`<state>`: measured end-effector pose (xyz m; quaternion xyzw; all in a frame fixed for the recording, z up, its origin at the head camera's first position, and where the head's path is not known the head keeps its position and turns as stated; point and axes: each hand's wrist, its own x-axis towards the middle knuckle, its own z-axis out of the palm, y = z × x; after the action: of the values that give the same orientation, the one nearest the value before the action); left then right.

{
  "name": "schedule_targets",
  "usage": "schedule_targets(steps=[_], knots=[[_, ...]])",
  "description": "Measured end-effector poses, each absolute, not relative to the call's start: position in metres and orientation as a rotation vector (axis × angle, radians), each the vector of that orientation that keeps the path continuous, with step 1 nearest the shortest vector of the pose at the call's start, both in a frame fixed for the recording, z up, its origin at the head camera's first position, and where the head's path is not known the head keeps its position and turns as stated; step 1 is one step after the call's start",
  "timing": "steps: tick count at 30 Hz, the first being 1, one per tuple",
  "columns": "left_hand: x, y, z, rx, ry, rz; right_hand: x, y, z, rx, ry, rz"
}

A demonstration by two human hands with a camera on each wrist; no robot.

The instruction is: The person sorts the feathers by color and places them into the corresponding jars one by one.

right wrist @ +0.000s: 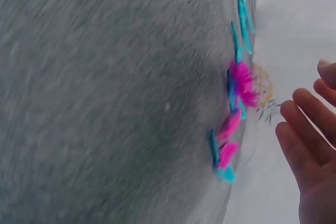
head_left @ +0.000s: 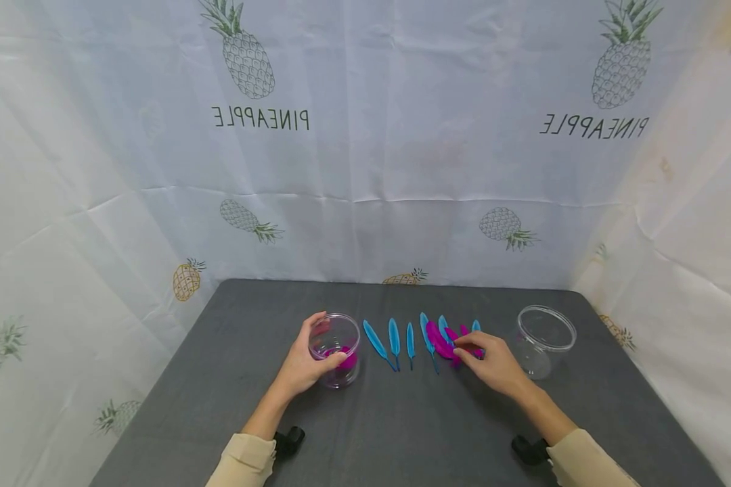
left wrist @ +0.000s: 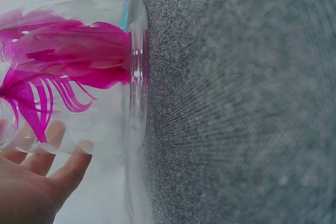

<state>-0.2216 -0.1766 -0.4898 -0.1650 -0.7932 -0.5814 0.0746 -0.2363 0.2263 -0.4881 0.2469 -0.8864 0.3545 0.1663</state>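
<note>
My left hand (head_left: 304, 362) grips a clear plastic jar (head_left: 336, 380), thumb on the near side and fingers round the far side. Magenta feathers (left wrist: 79, 51) stand inside it, pressed against the wall in the left wrist view. Over the row on the table, my right hand (head_left: 493, 362) hovers with thumb and index tips close together. The right wrist view shows no feather between its fingers (right wrist: 310, 121). Below and beside it lie magenta feathers (head_left: 438, 340), some overlapping blue feathers. Farther left, blue feathers (head_left: 394, 336) lie apart from one another, tips pointing away.
A second clear jar (head_left: 535, 362) stands upright right of my right hand. The dark grey table (head_left: 402, 433) ends at a white curtain (head_left: 402, 149) printed with pineapples. Black straps with devices (head_left: 289, 443) sit at both wrists.
</note>
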Motion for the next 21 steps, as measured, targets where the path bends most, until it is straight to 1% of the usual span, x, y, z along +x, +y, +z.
schedule_targets(steps=[11,21], knots=[[-0.221,-0.177,-0.489,-0.467,-2.406,-1.722,-0.241,0.24,-0.495,0.817,-2.689,0.866],[-0.221,-0.177,-0.491,-0.465,-2.399,-1.725,-0.245,0.242,-0.502,0.857,-2.836,0.785]])
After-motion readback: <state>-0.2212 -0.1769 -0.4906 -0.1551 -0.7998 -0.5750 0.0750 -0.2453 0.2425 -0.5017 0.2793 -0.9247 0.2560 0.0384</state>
